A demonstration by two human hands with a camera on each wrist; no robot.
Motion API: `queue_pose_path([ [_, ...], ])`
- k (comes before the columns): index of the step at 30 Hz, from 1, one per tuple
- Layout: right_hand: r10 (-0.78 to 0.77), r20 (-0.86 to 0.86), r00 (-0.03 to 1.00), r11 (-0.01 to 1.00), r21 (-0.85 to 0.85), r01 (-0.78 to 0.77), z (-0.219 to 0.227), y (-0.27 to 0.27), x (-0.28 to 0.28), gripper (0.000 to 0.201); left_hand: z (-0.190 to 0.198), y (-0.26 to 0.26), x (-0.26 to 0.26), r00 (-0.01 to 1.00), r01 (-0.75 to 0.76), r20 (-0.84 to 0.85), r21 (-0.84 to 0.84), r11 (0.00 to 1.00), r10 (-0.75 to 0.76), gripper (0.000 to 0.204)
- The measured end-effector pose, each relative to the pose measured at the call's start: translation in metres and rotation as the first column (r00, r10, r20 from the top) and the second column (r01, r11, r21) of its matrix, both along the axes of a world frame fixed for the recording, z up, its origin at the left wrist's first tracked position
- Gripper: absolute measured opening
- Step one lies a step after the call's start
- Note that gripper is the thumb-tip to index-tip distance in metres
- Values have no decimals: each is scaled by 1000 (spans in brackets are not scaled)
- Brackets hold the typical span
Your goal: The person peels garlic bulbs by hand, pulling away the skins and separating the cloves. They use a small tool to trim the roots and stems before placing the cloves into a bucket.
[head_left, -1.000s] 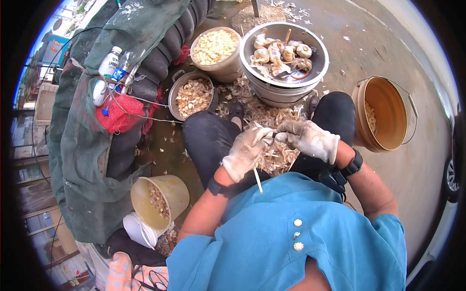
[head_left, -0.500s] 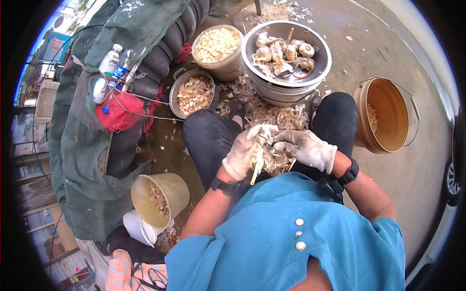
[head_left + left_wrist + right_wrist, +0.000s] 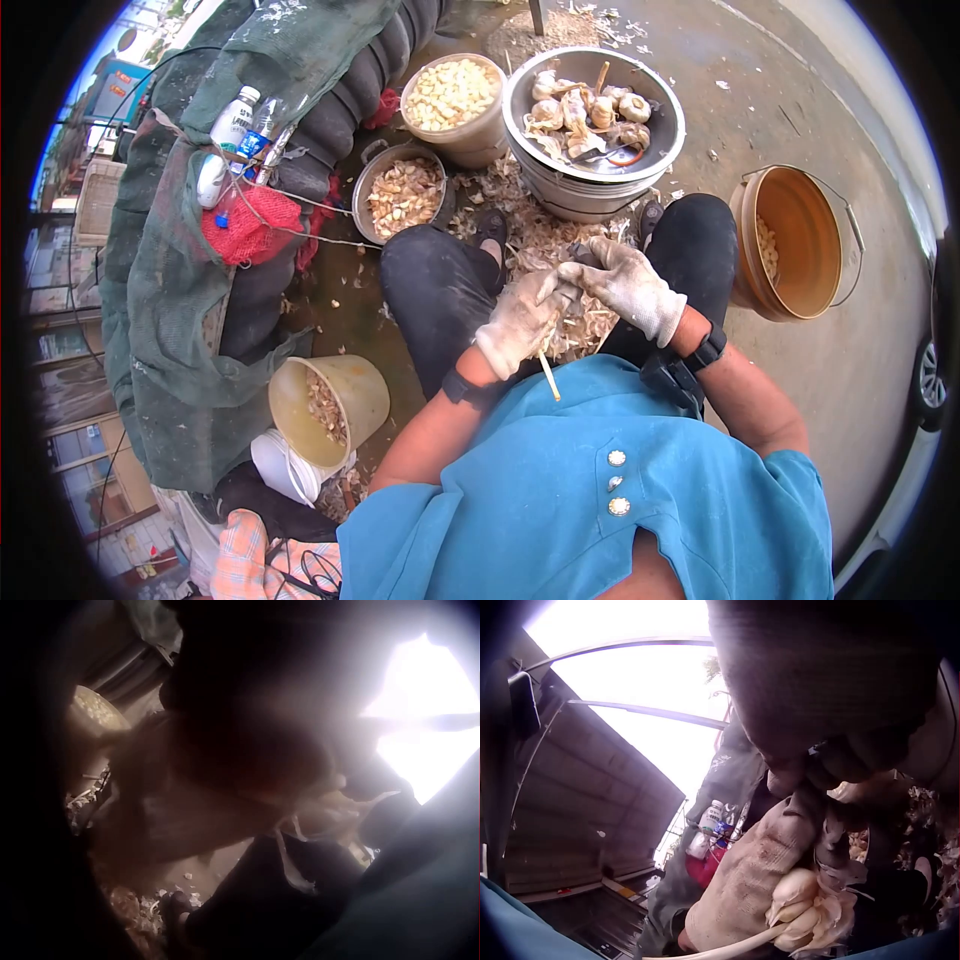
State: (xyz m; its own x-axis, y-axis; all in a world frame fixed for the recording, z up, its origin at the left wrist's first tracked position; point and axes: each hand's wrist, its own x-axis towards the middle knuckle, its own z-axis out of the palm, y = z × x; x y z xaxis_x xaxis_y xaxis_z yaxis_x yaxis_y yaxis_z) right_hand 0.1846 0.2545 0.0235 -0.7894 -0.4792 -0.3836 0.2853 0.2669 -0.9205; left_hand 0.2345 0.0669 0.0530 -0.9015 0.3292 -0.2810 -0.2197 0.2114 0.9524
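Note:
In the right wrist view, my gloved left hand (image 3: pixel 750 874) grips a partly opened garlic head (image 3: pixel 804 909) with its long pale stem (image 3: pixel 731 948) still on. My gloved right hand (image 3: pixel 632 288) meets the left hand (image 3: pixel 525 318) over the lap in the head view, thumb and fingers bent at the garlic; a small dark object, too hidden to name, shows between its fingers. From under the left hand the stem (image 3: pixel 550 377) points down toward the blue shirt. Loose papery skin (image 3: pixel 292 862) hangs by the garlic in the dim left wrist view.
Ahead stands a basin (image 3: pixel 668 133) of whole garlic heads, beside a bucket of peeled cloves (image 3: pixel 452 95) and a pot of unpeeled cloves (image 3: pixel 402 197). An orange bucket (image 3: pixel 805 245) is at right, a tipped yellowish bucket (image 3: pixel 365 400) at lower left. Skins litter the ground.
The right hand has lifted and turned slightly, its fingers now more spread above the left. The left hand has shifted a little right, and the stem has swung from leaning left to leaning right.

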Motion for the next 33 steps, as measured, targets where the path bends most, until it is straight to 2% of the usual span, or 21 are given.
queue_pose_path([
  [2,-12,18,1000,1000,-2,12,9,-3,-1,36,-2,-1,4,992,-60,122,294,954,25,29],
  [4,19,172,985,1000,-26,-15,31,-1,1,31,-6,-4,7,986,-64,166,359,931,4,31],
  [5,17,173,985,1000,-25,-13,42,3,2,31,-8,-4,8,978,-69,208,422,904,-23,32],
  [6,37,272,962,996,-91,-13,53,6,3,29,-10,-6,8,977,-68,210,423,903,-24,32],
  [7,63,365,929,988,-157,-5,57,7,4,28,-10,-8,7,988,20,124,474,880,-89,35],
  [8,61,366,929,988,-157,-3,55,11,6,28,-12,-9,6,988,112,34,516,849,-150,38],
  [9,134,415,900,948,-320,7,49,18,7,28,-16,-8,7,991,84,39,541,837,-125,41],
  [10,215,447,869,881,-472,24,44,21,7,28,-11,-9,5,992,84,37,542,836,-124,41],
  [11,199,406,892,878,-479,22,39,21,9,29,-3,-11,4,985,83,87,516,852,-149,42],
  [12,195,410,891,881,-473,25,37,23,13,29,0,-10,4,974,84,142,492,866,-175,43],
  [14,16,449,893,913,-370,169,47,14,14,29,-7,-5,4,985,52,113,523,851,-129,41],
  [16,32,435,900,925,-354,138,50,15,11,28,-9,-5,4,993,15,92,552,834,-79,40],
  [18,32,410,912,920,-368,134,60,14,11,29,-9,-6,5,967,-104,253,545,832,-45,35],
  [19,34,408,912,920,-370,131,60,14,10,29,-12,-5,6,967,-105,251,544,833,-42,35],
  [22,76,414,907,952,-301,58,53,14,8,31,-13,-4,5,962,-153,271,635,757,-33,32],
  [24,38,521,853,889,-407,209,45,17,10,30,6,-3,0,943,-130,322,587,799,-83,34],
  [25,25,539,842,879,-414,239,49,16,10,29,10,1,1,975,-83,217,564,822,-51,35],
  [26,24,540,841,878,-413,240,46,17,9,29,8,0,2,974,-83,219,563,822,-51,35],
  [28,152,603,783,819,-521,242,41,21,5,25,4,-1,2,930,-158,355,626,764,-98,33],
  [31,54,667,743,842,-430,325,44,20,6,23,12,4,1,964,-122,261,599,791,-49,29],
  [33,34,671,741,844,-416,339,42,21,6,23,18,3,2,955,-160,294,597,786,-29,27],
])
